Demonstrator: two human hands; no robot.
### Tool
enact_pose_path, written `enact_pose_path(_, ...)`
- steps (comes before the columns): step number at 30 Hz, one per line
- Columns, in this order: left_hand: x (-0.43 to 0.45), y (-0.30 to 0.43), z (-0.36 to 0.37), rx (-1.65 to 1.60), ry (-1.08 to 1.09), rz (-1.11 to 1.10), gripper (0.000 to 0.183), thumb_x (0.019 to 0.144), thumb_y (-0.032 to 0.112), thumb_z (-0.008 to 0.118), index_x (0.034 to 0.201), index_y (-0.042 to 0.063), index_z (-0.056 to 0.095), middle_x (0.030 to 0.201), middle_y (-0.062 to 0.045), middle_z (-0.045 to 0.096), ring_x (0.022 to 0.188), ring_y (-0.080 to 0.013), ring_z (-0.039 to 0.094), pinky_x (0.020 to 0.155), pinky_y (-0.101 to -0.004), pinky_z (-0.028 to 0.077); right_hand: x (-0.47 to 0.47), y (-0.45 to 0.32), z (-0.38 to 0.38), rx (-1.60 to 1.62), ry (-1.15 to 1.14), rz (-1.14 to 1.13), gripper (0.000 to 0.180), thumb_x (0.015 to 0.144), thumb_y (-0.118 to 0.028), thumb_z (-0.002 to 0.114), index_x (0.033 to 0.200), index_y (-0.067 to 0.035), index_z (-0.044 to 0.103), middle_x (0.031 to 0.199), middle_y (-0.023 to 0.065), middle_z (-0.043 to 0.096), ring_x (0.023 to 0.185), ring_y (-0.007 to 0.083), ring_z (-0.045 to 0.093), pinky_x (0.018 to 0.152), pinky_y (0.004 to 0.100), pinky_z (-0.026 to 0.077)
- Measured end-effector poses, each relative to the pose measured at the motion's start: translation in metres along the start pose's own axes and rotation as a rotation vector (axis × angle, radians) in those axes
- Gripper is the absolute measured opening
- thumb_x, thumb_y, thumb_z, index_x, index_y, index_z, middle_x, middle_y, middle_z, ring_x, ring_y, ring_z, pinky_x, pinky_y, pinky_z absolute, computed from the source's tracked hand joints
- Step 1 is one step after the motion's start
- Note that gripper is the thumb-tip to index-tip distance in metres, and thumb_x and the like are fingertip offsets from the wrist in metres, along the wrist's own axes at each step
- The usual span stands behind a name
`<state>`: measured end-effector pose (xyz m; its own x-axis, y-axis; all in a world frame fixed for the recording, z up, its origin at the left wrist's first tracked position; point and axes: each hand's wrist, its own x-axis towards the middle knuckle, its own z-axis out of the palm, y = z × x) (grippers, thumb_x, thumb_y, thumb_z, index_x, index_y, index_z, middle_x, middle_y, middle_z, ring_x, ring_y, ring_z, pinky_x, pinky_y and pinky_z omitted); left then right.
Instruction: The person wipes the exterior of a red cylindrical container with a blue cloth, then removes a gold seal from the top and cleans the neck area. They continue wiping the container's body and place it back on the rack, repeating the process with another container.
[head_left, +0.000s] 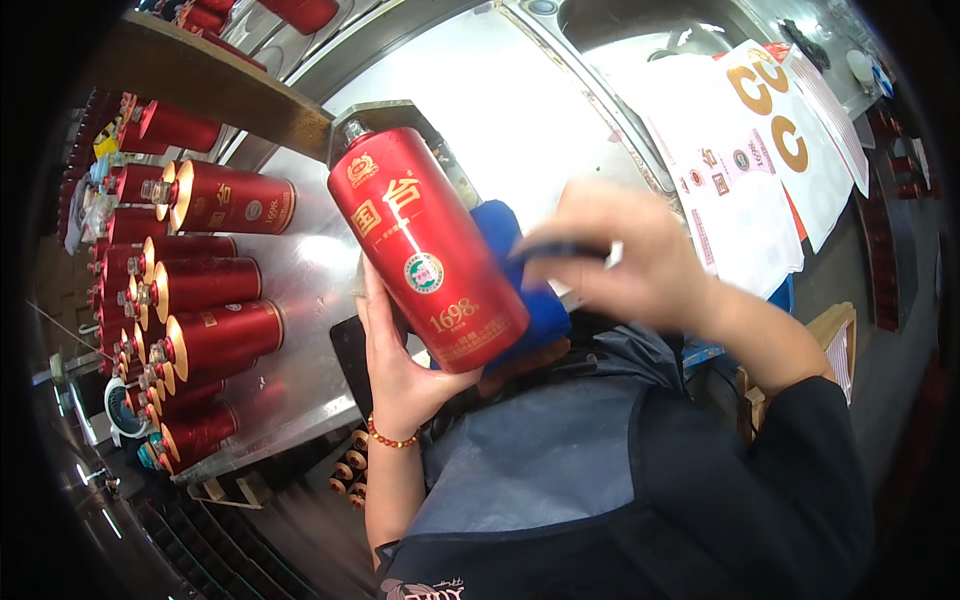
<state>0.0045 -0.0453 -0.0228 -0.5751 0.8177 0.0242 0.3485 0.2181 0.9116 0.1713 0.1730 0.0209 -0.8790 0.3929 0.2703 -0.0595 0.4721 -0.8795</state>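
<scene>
My left hand (405, 375) cups the base and side of a red bottle (450, 255) with gold lettering and a round green-and-white emblem. The bottle lies tilted, its glass neck at a dark angular metal holder (397, 112) on the end of a wooden beam (225, 82). A blue cloth (544, 315) sits behind the bottle's right side. Blurred by motion, my right hand (622, 255) pinches a thin dark tool (559, 250) just right of the bottle. What kind of tool it is cannot be made out.
Several red bottles with gold shoulders (232, 199) stand on a metal table (307, 292) at the left. Printed transfer sheets (720, 172) are at the right, near a metal basin (645, 30). A wooden frame (832, 330) stands by my right elbow.
</scene>
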Motion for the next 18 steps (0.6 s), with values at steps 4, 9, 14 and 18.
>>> enact_pose_path(4,0.003,0.007,0.001,0.078,-0.01,0.043,0.14,0.056,0.019,0.097,0.165,0.002,0.012,0.14,-0.016,0.04,0.128,-0.0259,0.054,0.107,-0.0393,0.051,0.012,0.031,0.002,-0.002,-0.016,0.107,0.019,0.084,-0.012,0.08,0.101,-0.005,0.076,0.094,0.0123,0.074,0.087,0.0291,0.072,0.082,0.0348,0.056)
enact_pose_path(9,0.001,0.007,-0.001,0.102,0.003,0.095,0.14,0.058,0.02,0.098,0.166,0.002,0.011,0.15,-0.02,0.034,0.137,-0.0303,0.049,0.112,-0.0419,0.048,0.036,-0.012,-0.005,0.043,-0.212,-0.225,0.022,0.082,-0.008,0.083,0.103,-0.006,0.077,0.088,0.0069,0.072,0.078,0.0207,0.068,0.07,0.034,0.053)
enact_pose_path(14,-0.004,0.012,-0.002,0.038,0.003,0.025,0.139,0.059,0.021,0.098,0.165,0.001,0.01,0.155,-0.021,0.033,0.142,-0.0336,0.045,0.115,-0.0433,0.044,0.077,0.029,-0.017,-0.438,0.062,-0.138,0.015,0.09,-0.015,0.072,0.103,-0.008,0.076,0.088,0.0112,0.07,0.085,0.029,0.07,0.08,0.0388,0.056)
enact_pose_path(18,0.0,0.01,-0.003,0.168,-0.009,0.047,0.135,0.06,0.03,0.097,0.164,-0.002,0.016,0.16,-0.021,0.038,0.14,-0.0363,0.04,0.116,-0.0439,0.037,0.025,-0.01,0.032,-0.216,-0.133,-0.664,0.011,0.086,-0.015,0.07,0.096,-0.011,0.072,0.092,0.0109,0.067,0.093,0.0306,0.066,0.081,0.0408,0.054)
